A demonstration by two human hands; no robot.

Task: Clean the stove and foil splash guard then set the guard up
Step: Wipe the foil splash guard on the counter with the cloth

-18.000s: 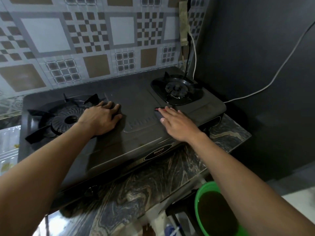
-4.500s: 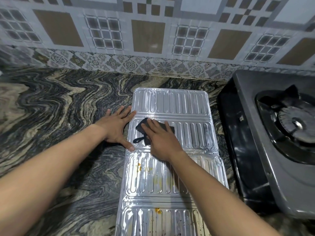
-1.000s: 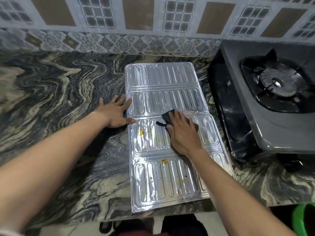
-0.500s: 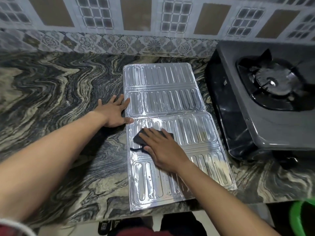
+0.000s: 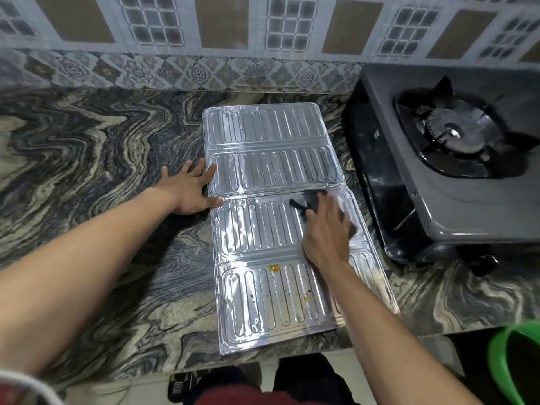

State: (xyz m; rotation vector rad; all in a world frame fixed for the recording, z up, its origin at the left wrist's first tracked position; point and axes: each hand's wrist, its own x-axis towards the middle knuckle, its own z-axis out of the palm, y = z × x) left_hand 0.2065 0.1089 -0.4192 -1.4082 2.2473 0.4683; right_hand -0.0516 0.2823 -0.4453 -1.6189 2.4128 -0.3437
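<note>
The silver foil splash guard [image 5: 271,171] lies flat and unfolded on the marbled counter, its ribbed panels running away from me. My right hand [image 5: 327,232] presses a small black cloth [image 5: 311,197] onto the right side of the third panel. Orange and brown stains mark the nearest panel. My left hand [image 5: 190,187] lies flat with fingers spread on the counter, touching the guard's left edge at a fold. The grey gas stove [image 5: 432,206] stands to the right of the guard, one burner showing.
The marbled counter [image 5: 102,159] stretches left of the guard. A patterned tiled wall [image 5: 222,27] rises behind. A green bucket [image 5: 496,363] holding dark liquid sits below the counter edge at the lower right. The counter's front edge runs just under the guard's near end.
My right hand slid the black cloth from the left-middle of the third panel to its right side. My left hand stayed at the guard's left edge.
</note>
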